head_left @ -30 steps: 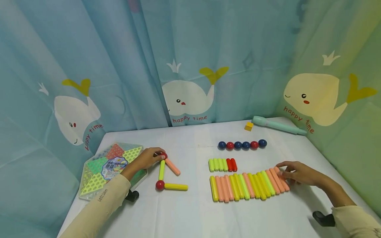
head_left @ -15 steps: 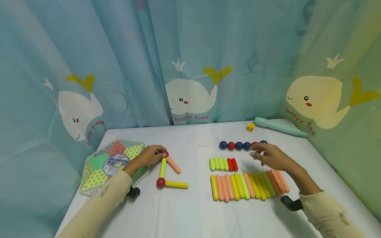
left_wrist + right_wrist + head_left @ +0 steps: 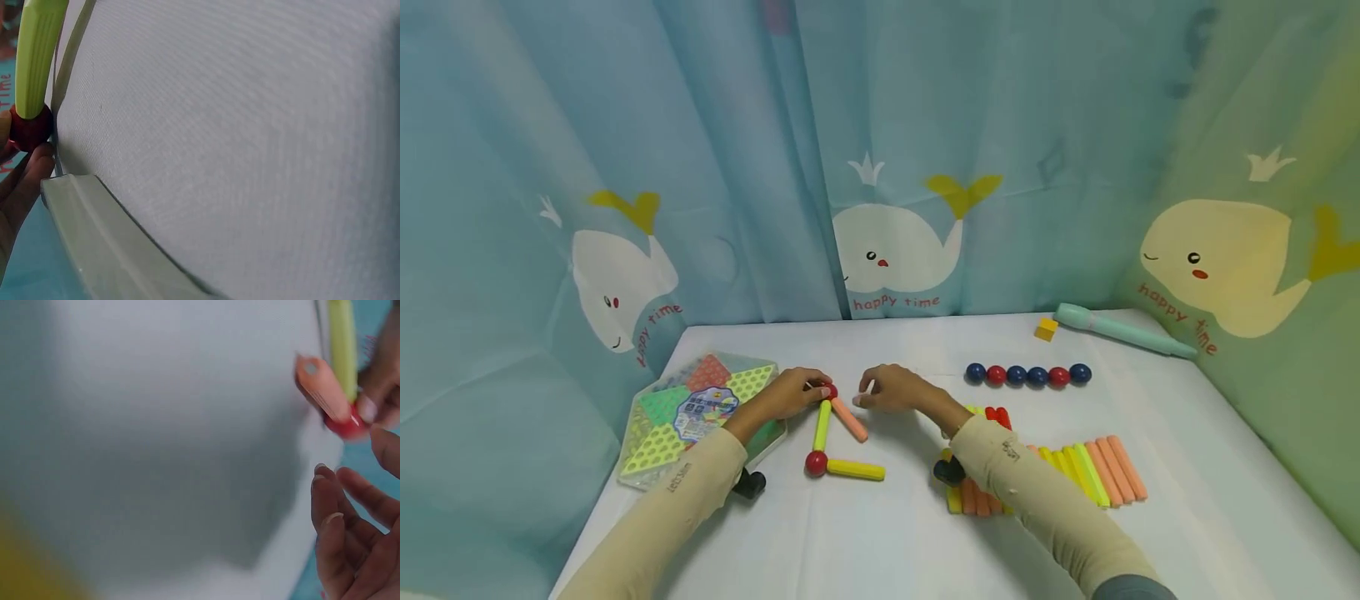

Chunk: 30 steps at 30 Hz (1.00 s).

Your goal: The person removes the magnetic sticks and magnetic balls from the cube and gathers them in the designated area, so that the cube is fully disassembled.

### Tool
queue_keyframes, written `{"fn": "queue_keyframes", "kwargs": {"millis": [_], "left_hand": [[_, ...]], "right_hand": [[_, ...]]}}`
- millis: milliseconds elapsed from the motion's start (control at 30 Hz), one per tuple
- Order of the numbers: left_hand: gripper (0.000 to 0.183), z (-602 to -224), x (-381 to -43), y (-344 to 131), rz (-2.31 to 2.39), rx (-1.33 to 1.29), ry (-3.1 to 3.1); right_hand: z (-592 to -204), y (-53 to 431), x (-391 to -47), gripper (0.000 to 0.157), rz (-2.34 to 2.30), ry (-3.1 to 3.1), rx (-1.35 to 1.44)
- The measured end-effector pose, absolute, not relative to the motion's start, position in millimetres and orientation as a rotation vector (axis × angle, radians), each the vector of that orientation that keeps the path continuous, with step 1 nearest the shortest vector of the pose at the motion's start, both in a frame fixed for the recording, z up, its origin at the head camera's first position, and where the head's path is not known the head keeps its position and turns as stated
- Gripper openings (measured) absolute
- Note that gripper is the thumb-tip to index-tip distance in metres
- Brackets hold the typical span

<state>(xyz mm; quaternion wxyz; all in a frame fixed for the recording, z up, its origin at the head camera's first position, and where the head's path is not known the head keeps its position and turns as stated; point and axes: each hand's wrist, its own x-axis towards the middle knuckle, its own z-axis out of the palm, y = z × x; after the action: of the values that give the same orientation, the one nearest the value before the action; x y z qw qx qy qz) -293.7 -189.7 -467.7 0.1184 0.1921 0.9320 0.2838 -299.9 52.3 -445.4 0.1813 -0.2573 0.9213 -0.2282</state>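
My left hand [image 3: 790, 393] pinches a red ball [image 3: 831, 390] between thumb and fingers; the same ball [image 3: 31, 128] shows in the left wrist view. A lime stick [image 3: 822, 425] and an orange stick [image 3: 850, 419] join that ball. At the lime stick's near end sits a second red ball [image 3: 816, 463], from which a yellow stick [image 3: 856, 470] points right. Just right of the orange stick is my right hand [image 3: 895, 390], its fingers loosely bent. Nothing lies between those fingers [image 3: 331, 544] in the right wrist view.
A clear box [image 3: 647, 482] of coloured pieces lies under the left forearm. My right sleeve [image 3: 1037, 483] hides part of a row of sticks [image 3: 1116, 471]. Behind are a row of blue and red balls [image 3: 1017, 375], a yellow cube [image 3: 1046, 329] and a teal pen-shaped thing [image 3: 1127, 332].
My right hand has left the right end of the long stick row and swept left, past the balls, to beside the orange stick. The left hand stays on its red ball.
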Motion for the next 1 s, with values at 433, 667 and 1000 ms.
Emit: {"fn": "queue_keyframes", "kwargs": {"millis": [433, 667, 1000], "left_hand": [[0.030, -465.9, -295.0, -181.4, 0.809, 0.527, 2.707], [0.028, -465.6, -295.6, -186.5, 0.803, 0.539, 2.728], [0.029, -467.9, -293.1, -190.3, 0.787, 0.487, 2.752]], "right_hand": [[-448.8, 20.3, -301.0, 0.029, -0.629, 2.549, -0.722], [-453.2, 25.6, -304.7, 0.029, -0.658, 2.514, -0.751], [-445.7, 67.7, -303.6, 0.043, -0.902, 2.376, -0.791]]}}
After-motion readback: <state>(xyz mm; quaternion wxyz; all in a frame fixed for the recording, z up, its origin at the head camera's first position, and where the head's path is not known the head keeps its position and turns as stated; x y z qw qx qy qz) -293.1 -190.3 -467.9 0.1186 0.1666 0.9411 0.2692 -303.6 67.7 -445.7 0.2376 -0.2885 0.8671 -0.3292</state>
